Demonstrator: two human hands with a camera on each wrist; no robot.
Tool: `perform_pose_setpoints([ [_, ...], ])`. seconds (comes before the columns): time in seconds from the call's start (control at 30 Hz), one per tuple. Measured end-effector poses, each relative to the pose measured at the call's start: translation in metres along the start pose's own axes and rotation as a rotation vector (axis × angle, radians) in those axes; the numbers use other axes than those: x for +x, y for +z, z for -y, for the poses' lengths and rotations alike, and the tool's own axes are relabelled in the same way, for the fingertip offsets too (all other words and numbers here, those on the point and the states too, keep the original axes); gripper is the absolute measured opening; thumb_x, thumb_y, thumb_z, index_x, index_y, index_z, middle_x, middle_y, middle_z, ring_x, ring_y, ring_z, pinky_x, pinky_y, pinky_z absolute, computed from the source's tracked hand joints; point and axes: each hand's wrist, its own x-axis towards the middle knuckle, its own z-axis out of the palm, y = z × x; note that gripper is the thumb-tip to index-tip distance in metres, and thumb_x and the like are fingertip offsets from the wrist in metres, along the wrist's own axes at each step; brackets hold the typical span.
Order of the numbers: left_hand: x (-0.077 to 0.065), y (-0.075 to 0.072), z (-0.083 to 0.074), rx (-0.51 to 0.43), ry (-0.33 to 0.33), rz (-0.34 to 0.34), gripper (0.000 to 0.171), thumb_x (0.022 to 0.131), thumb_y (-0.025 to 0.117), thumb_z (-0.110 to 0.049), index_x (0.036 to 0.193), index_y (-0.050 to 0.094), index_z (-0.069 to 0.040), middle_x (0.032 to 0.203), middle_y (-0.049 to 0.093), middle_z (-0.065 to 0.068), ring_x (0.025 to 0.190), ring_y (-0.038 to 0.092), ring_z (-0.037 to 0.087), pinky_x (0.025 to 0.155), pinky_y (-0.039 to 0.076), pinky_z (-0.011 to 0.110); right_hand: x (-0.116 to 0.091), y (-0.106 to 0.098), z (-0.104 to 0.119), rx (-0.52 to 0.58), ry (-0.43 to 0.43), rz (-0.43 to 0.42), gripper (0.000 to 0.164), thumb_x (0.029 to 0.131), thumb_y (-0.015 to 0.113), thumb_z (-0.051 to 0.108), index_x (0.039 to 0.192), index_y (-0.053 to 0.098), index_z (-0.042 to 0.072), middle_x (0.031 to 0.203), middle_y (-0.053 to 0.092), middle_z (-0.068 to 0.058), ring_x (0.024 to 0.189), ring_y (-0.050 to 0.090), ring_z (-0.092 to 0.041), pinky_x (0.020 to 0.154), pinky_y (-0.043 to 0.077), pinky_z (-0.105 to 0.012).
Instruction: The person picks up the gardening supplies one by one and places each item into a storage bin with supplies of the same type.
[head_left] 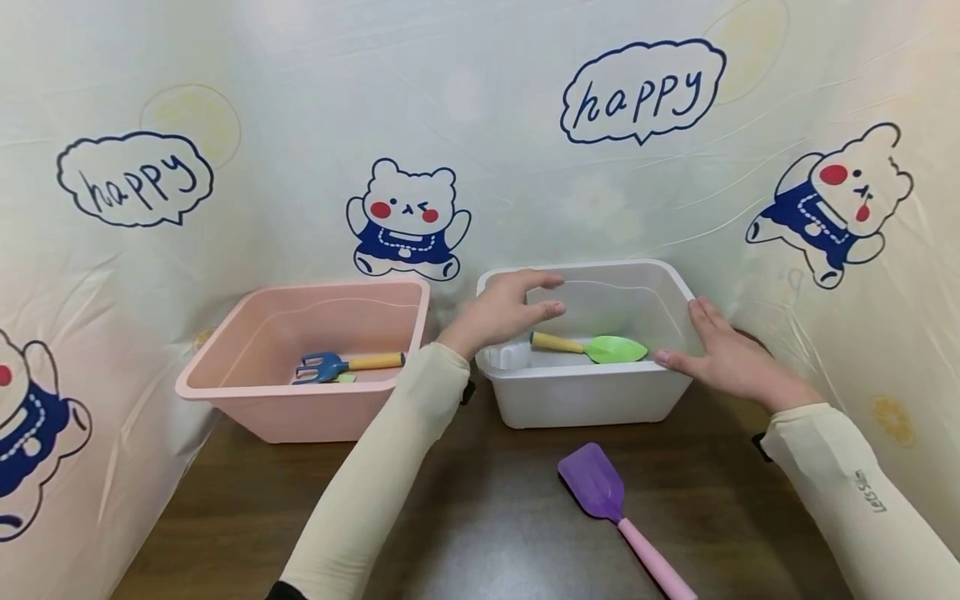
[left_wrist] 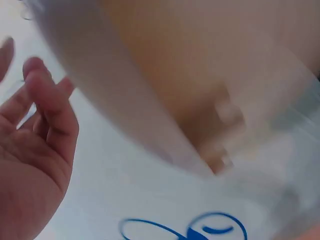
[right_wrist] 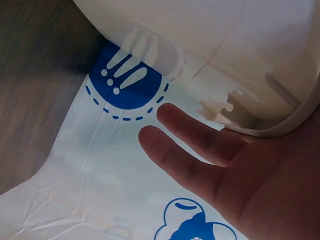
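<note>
A white plastic basin point(head_left: 585, 400) stands on the table with a small green garden trowel point(head_left: 617, 349) with a yellow handle inside. Over its left rim hovers my left hand point(head_left: 510, 310), fingers loosely bent and nothing between them. My right hand point(head_left: 738, 362) rests at the basin's right rim, its thumb by the front corner. The right wrist view shows two straight fingers point(right_wrist: 185, 165) beside the basin's outer wall. In front of the basin lies a purple spatula-shaped shovel point(head_left: 592, 483) with a pink handle.
To the left stands a pink basin point(head_left: 300, 417) holding a blue hand fork point(head_left: 322, 367) with a yellow handle; something light green lies partly under it. A printed curtain point(head_left: 510, 108) hangs behind the brown wooden table point(head_left: 480, 517).
</note>
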Motion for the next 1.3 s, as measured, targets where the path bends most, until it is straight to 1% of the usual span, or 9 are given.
perform_pose_setpoints([
  [0.17, -0.022, 0.027, -0.02, 0.011, 0.154, -0.057, 0.016, 0.102, 0.064, -0.027, 0.11, 0.072, -0.015, 0.102, 0.068, -0.005, 0.085, 0.059, 0.012, 0.076, 0.049, 0.028, -0.001, -0.001, 0.0, -0.003, -0.003, 0.001, 0.121, 0.09, 0.056, 0.073, 0.157, -0.01, -0.003, 0.162, -0.017, -0.028, 0.144, 0.004, -0.059, 0.105, 0.017, -0.076],
  [0.33, -0.04, 0.066, -0.034, 0.09, 0.273, -0.009, 0.008, 0.101, 0.066, -0.024, 0.101, 0.071, -0.017, 0.091, 0.064, -0.012, 0.081, 0.056, 0.003, 0.075, 0.045, 0.019, -0.001, -0.001, 0.0, -0.006, -0.011, -0.002, 0.119, 0.091, 0.056, 0.071, 0.157, -0.009, -0.004, 0.161, -0.016, -0.029, 0.143, 0.007, -0.06, 0.106, 0.018, -0.075],
  [0.53, -0.061, 0.123, -0.049, 0.136, 0.376, 0.133, 0.011, 0.101, 0.064, -0.029, 0.104, 0.072, -0.022, 0.09, 0.064, -0.021, 0.078, 0.052, -0.01, 0.073, 0.041, 0.009, -0.001, 0.0, -0.004, -0.006, -0.014, 0.0, 0.118, 0.092, 0.055, 0.07, 0.157, -0.009, -0.004, 0.162, -0.016, -0.029, 0.143, 0.008, -0.059, 0.106, 0.019, -0.075],
  [0.67, -0.076, 0.158, -0.057, 0.166, 0.359, 0.265, 0.015, 0.101, 0.063, -0.035, 0.109, 0.073, -0.026, 0.087, 0.06, -0.026, 0.074, 0.049, -0.014, 0.068, 0.04, 0.006, -0.002, 0.0, -0.003, -0.002, -0.009, 0.002, 0.118, 0.091, 0.055, 0.071, 0.157, -0.009, -0.004, 0.162, -0.016, -0.028, 0.143, 0.008, -0.06, 0.106, 0.019, -0.075],
  [0.77, -0.084, 0.18, -0.063, 0.221, 0.288, 0.334, 0.019, 0.1, 0.063, -0.038, 0.115, 0.071, -0.029, 0.08, 0.055, -0.026, 0.07, 0.047, -0.015, 0.062, 0.04, 0.008, -0.002, -0.001, 0.0, 0.002, -0.008, 0.001, 0.119, 0.091, 0.055, 0.072, 0.157, -0.008, -0.003, 0.162, -0.016, -0.028, 0.143, 0.008, -0.06, 0.105, 0.018, -0.076],
  [0.97, -0.104, 0.222, -0.072, 0.377, 0.154, 0.359, 0.034, 0.098, 0.063, -0.045, 0.13, 0.064, -0.034, 0.084, 0.063, -0.025, 0.071, 0.055, -0.009, 0.052, 0.042, 0.018, -0.001, -0.002, 0.001, -0.006, -0.012, 0.0, 0.119, 0.091, 0.055, 0.072, 0.157, -0.008, -0.005, 0.162, -0.014, -0.029, 0.143, 0.009, -0.06, 0.107, 0.018, -0.075],
  [1.1, -0.117, 0.239, -0.076, 0.408, 0.174, 0.396, 0.023, 0.102, 0.057, -0.044, 0.121, 0.066, -0.034, 0.086, 0.066, -0.024, 0.072, 0.058, -0.007, 0.053, 0.043, 0.02, -0.001, -0.002, 0.001, -0.012, -0.011, -0.001, 0.119, 0.091, 0.054, 0.073, 0.157, -0.008, -0.005, 0.162, -0.014, -0.03, 0.143, 0.009, -0.06, 0.107, 0.018, -0.074],
  [1.23, -0.131, 0.245, -0.077, 0.434, 0.236, 0.402, 0.013, 0.102, 0.059, -0.041, 0.108, 0.066, -0.033, 0.082, 0.061, -0.025, 0.065, 0.052, -0.009, 0.052, 0.041, 0.02, -0.001, -0.002, 0.0, -0.008, -0.006, 0.002, 0.12, 0.09, 0.054, 0.073, 0.157, -0.009, -0.004, 0.162, -0.015, -0.029, 0.143, 0.008, -0.059, 0.106, 0.018, -0.075],
  [1.3, -0.138, 0.246, -0.076, 0.438, 0.229, 0.397, 0.009, 0.101, 0.06, -0.04, 0.104, 0.064, -0.033, 0.077, 0.057, -0.024, 0.061, 0.048, -0.008, 0.052, 0.04, 0.019, -0.001, -0.002, 0.0, -0.007, -0.005, 0.003, 0.12, 0.09, 0.054, 0.074, 0.157, -0.01, -0.003, 0.162, -0.015, -0.029, 0.143, 0.007, -0.059, 0.105, 0.018, -0.076],
])
